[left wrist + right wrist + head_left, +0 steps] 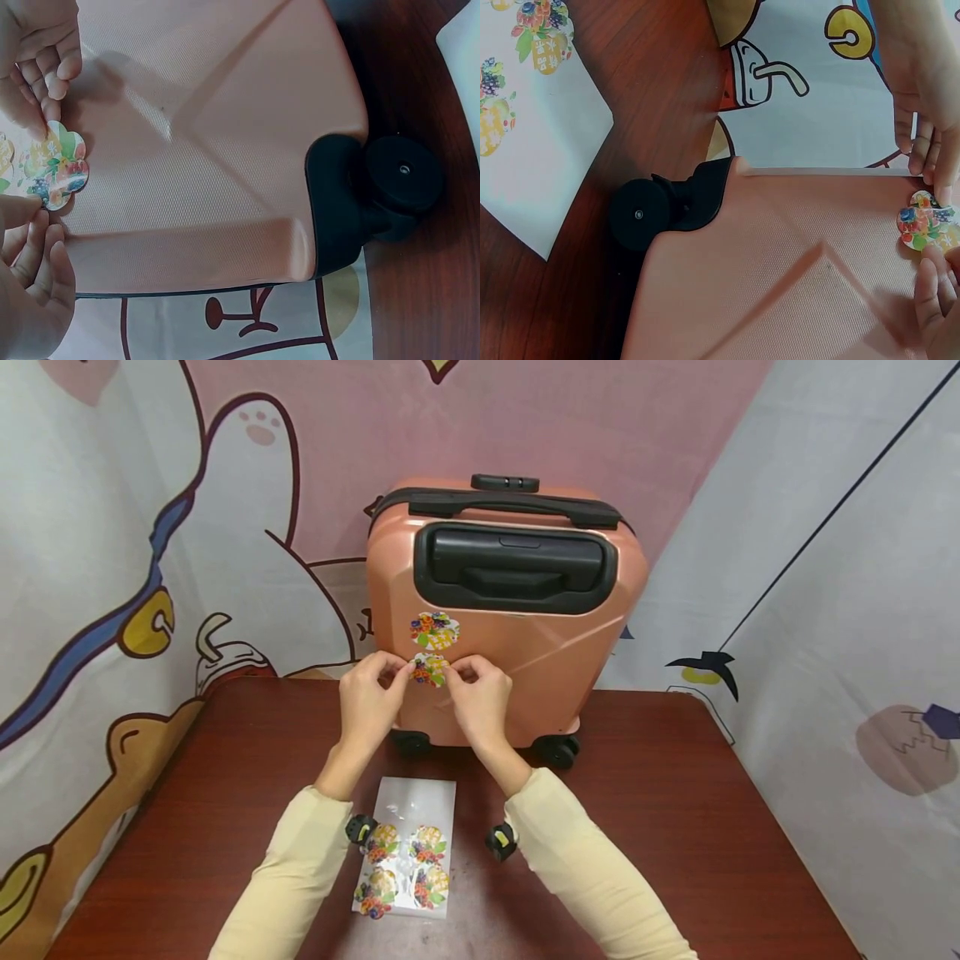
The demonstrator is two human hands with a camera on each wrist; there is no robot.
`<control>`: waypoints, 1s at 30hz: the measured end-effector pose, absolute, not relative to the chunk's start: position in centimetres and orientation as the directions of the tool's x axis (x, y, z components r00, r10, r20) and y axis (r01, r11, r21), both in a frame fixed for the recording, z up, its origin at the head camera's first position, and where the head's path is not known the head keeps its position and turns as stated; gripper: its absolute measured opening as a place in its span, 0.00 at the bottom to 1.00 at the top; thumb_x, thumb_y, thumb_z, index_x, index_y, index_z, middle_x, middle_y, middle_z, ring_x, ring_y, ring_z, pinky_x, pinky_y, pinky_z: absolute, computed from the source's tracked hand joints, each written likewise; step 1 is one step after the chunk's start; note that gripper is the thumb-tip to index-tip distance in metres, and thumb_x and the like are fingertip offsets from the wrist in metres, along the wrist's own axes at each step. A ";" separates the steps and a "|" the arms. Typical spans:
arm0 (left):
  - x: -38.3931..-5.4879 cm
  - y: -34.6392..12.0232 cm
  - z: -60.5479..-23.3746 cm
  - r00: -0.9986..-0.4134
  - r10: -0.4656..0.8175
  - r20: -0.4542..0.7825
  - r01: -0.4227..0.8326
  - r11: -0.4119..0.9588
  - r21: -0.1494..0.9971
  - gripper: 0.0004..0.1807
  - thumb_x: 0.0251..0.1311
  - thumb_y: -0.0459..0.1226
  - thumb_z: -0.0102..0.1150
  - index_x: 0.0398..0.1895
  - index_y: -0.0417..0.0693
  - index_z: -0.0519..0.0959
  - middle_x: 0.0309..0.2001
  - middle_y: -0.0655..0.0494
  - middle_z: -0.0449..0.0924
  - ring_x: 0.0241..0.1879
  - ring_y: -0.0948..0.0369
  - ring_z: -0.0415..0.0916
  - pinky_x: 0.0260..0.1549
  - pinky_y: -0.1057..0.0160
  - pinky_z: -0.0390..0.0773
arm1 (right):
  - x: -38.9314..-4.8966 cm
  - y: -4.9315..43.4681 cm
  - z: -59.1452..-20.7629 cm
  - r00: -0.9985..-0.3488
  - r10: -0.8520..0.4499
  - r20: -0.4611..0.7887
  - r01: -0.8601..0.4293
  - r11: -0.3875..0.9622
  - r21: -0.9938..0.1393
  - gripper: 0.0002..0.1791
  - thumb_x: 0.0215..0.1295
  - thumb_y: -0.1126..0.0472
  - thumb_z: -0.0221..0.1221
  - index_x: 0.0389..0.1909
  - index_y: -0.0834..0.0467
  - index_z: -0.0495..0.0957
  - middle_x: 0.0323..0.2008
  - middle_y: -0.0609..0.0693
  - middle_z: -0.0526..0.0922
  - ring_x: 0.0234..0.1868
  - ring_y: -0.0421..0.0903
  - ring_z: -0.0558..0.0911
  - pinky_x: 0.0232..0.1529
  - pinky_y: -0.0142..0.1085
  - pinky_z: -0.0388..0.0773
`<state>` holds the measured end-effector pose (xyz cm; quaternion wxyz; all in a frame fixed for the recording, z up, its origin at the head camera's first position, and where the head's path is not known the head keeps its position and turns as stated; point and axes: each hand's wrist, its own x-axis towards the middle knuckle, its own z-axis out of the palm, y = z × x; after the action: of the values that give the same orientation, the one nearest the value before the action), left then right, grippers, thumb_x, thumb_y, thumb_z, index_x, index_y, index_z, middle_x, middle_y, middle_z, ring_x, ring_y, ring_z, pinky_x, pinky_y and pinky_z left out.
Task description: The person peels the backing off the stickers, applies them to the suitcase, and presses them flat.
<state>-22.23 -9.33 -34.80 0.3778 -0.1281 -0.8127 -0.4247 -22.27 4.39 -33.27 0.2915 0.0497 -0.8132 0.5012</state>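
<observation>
A coral-pink suitcase [525, 668] stands upright on the table. Between my hands is a round, scallop-edged sticker [429, 670] printed with colourful fruit, held at the suitcase's front. My left hand [366, 700] pinches its left edge with thumb and forefinger. On the opposite edge, the thumb and forefinger of my right hand [482, 700] pinch it too. In the right wrist view the sticker [915, 225] lies close against the shell; whether all of it touches is unclear. Just above it, a similar fruit sticker [435, 631] is on the suitcase.
A white sticker sheet [416, 797] with several fruit stickers lies on the reddish-brown table [645, 827], between my forearms. Black wheels [557, 750] support the suitcase, and a black handle [517, 560] is recessed near its top. A cartoon-printed cloth [322, 460] hangs behind.
</observation>
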 end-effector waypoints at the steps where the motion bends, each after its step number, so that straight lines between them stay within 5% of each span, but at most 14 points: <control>1: -22.3 -9.3 -34.8 -0.679 -0.115 0.725 0.529 0.609 0.591 0.06 0.52 0.33 0.63 0.23 0.38 0.78 0.22 0.49 0.77 0.20 0.56 0.72 0.21 0.60 0.70 | -22.3 4.4 -33.3 -0.821 0.212 0.530 -0.376 0.499 -0.781 0.06 0.52 0.65 0.63 0.20 0.63 0.81 0.17 0.52 0.80 0.20 0.44 0.77 0.23 0.33 0.73; 20: -22.2 -9.6 -35.0 -0.696 -0.106 0.710 0.512 0.619 0.595 0.08 0.51 0.34 0.64 0.21 0.40 0.78 0.20 0.50 0.79 0.19 0.56 0.73 0.21 0.60 0.70 | -22.3 4.9 -33.9 -0.767 0.165 0.620 -0.427 0.591 -0.685 0.07 0.51 0.65 0.64 0.19 0.63 0.79 0.16 0.52 0.79 0.19 0.44 0.77 0.23 0.35 0.73; 30: -21.8 -10.4 -35.8 -0.824 -0.011 0.566 0.524 0.363 0.770 0.06 0.54 0.33 0.62 0.33 0.39 0.80 0.28 0.48 0.82 0.24 0.52 0.78 0.14 0.66 0.74 | -22.1 5.7 -34.5 -0.799 0.073 0.597 -0.472 0.539 -0.697 0.05 0.52 0.66 0.64 0.22 0.63 0.80 0.19 0.52 0.80 0.21 0.45 0.78 0.22 0.32 0.72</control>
<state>-21.85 -10.44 -35.75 0.2476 -0.1628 -0.7876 -0.5403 -22.12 5.69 -34.52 0.2934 0.1207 -0.8267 0.4646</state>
